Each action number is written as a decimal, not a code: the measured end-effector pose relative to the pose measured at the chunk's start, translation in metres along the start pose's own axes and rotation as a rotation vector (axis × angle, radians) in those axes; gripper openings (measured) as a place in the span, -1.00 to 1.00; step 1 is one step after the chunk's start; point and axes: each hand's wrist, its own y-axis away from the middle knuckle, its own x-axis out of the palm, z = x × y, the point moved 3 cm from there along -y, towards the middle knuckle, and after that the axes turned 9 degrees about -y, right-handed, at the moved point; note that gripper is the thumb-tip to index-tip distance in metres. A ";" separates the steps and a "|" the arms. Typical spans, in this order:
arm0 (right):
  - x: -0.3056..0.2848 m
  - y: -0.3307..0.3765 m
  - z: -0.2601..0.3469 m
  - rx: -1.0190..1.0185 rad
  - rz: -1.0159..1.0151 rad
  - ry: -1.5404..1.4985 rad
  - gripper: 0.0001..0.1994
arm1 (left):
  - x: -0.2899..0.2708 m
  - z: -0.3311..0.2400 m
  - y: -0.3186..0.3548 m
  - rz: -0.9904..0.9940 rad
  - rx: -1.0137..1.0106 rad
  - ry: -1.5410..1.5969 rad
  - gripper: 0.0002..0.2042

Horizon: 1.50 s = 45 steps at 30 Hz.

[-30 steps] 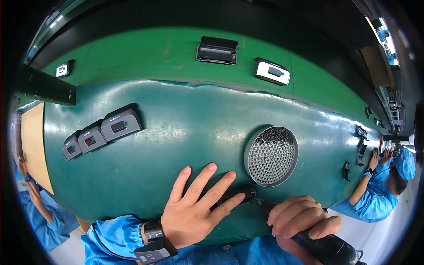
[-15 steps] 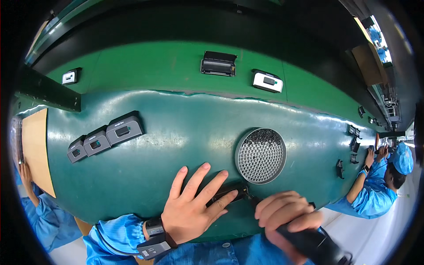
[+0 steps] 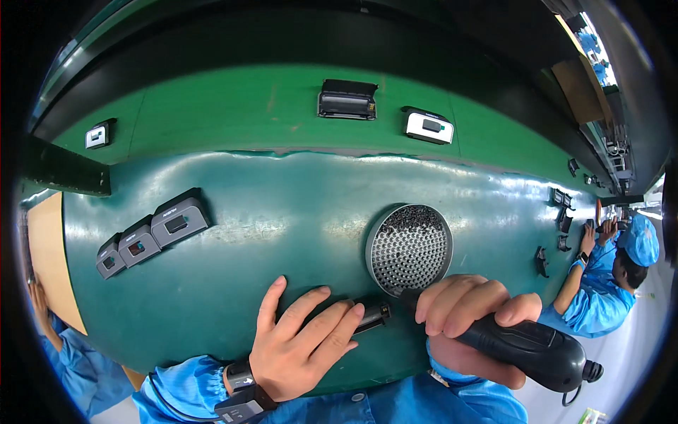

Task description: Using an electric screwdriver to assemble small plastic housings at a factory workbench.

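My right hand (image 3: 470, 318) is wrapped round a black electric screwdriver (image 3: 526, 346), its front end pointing left at the near rim of a round grey tray (image 3: 449, 247). The tray has a perforated plate, with small dark screws (image 3: 417, 215) heaped along its far side. My left hand (image 3: 300, 346) lies palm down with its fingers spread over a narrow black plastic housing (image 3: 372, 318). Only the right end of that housing shows; the rest is under my fingers. The screwdriver's tip is hard to make out against the tray.
Three grey housings (image 3: 176, 222) stand in a row at the left. Along the far green strip lie an open black case (image 3: 347, 100) and white-faced units (image 3: 428, 126). Black parts (image 3: 541, 261) lie at the right, near a co-worker (image 3: 607, 283). Cardboard (image 3: 53, 261) borders the left end.
My right hand has brought the screwdriver up and away from the housing to the tray. My left fingers have drawn in slightly over the housing. The view has shifted a little.
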 end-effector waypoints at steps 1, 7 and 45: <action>0.000 0.000 -0.001 0.041 0.000 0.034 -0.35 | 0.001 0.001 0.000 -0.004 0.002 0.001 -0.44; 0.003 -0.007 0.002 0.028 0.062 0.050 -0.35 | -0.004 -0.006 -0.001 -0.006 0.000 -0.005 -0.44; 0.020 0.012 0.018 0.128 0.278 0.094 -0.58 | -0.006 -0.006 -0.002 -0.033 -0.063 0.035 -0.47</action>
